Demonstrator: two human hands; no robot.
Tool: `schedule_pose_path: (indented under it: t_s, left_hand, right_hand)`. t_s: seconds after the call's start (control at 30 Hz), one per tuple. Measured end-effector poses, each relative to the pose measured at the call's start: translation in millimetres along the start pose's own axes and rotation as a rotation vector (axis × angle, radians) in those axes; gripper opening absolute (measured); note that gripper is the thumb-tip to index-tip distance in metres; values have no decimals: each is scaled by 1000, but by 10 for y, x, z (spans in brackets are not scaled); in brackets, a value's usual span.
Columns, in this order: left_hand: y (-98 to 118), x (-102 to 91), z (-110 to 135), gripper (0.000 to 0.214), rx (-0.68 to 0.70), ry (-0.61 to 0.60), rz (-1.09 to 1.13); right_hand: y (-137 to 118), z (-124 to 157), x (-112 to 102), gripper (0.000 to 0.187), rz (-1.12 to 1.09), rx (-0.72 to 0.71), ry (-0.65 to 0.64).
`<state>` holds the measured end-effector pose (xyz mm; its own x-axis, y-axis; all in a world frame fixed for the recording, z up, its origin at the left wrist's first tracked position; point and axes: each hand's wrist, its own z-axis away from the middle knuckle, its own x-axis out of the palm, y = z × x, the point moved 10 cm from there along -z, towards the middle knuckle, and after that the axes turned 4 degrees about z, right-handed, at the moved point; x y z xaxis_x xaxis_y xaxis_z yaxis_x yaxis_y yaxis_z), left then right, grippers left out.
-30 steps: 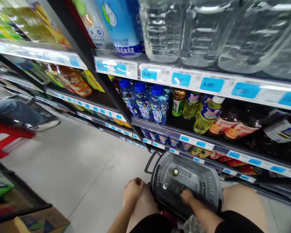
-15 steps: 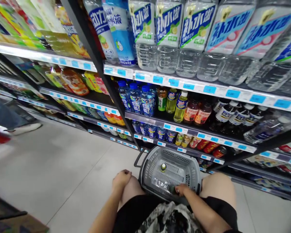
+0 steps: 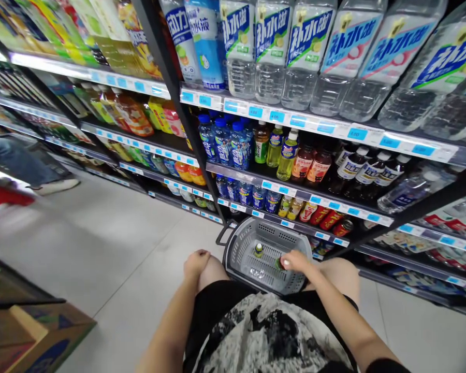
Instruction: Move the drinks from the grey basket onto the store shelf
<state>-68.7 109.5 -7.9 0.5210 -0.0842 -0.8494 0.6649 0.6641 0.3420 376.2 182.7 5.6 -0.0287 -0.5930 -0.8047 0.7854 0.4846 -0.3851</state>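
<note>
A grey plastic basket (image 3: 238, 235) sits on the floor between my knees, close to the lowest shelves. My right hand (image 3: 295, 261) is over its right side, fingers closed round the top of a small dark bottle with some green on it (image 3: 279, 263). My fingers hide most of that bottle. In the same basket, a yellow-green bottle with a white cap (image 3: 258, 250) stands upright. Something clear, like a transparent bottle (image 3: 256, 273), lies near the basket's front wall. My left hand (image 3: 196, 262) rests on my left knee, fingers laid over it and holding nothing.
Drink shelves (image 3: 256, 191) run across the front, with large clear bottles (image 3: 270, 62) on the upper one and blue-capped bottles (image 3: 221, 140) below. A cardboard box (image 3: 62, 331) stands at the lower left. Another person's leg (image 3: 19, 160) shows at far left.
My right hand has risen a little from the basket's bottom with the green-marked bottle. My left hand stays on the knee. The view has shifted somewhat.
</note>
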Motion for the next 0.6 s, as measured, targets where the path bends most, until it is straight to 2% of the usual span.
schedule_pose_path:
  t_s: [0.1,0.2,0.27,0.4,0.53,0.6]
  left_hand:
    - [-1,-17,62,41,12,32,21]
    - [14,-31,140,43,22,56,10]
    - [30,-43,192,45,32,79,-16]
    - [100,-41,314,49,74,134,-84]
    - [227,61,502,51,137,116,-215]
    - [200,133,613,57,92,78,-264]
  right_hand:
    - [-159,235,-524,18,-42,-61,44]
    - [-286,499,-1039,21,-254,-91,93]
    - [-319,646,-1256,26,-406,-65,67]
    - [-392,825,-1516,38,-644,-54,53]
    - [-362,910,-1634,46,-844,6,169]
    - [-336,943,-1674,48,-953,28,262]
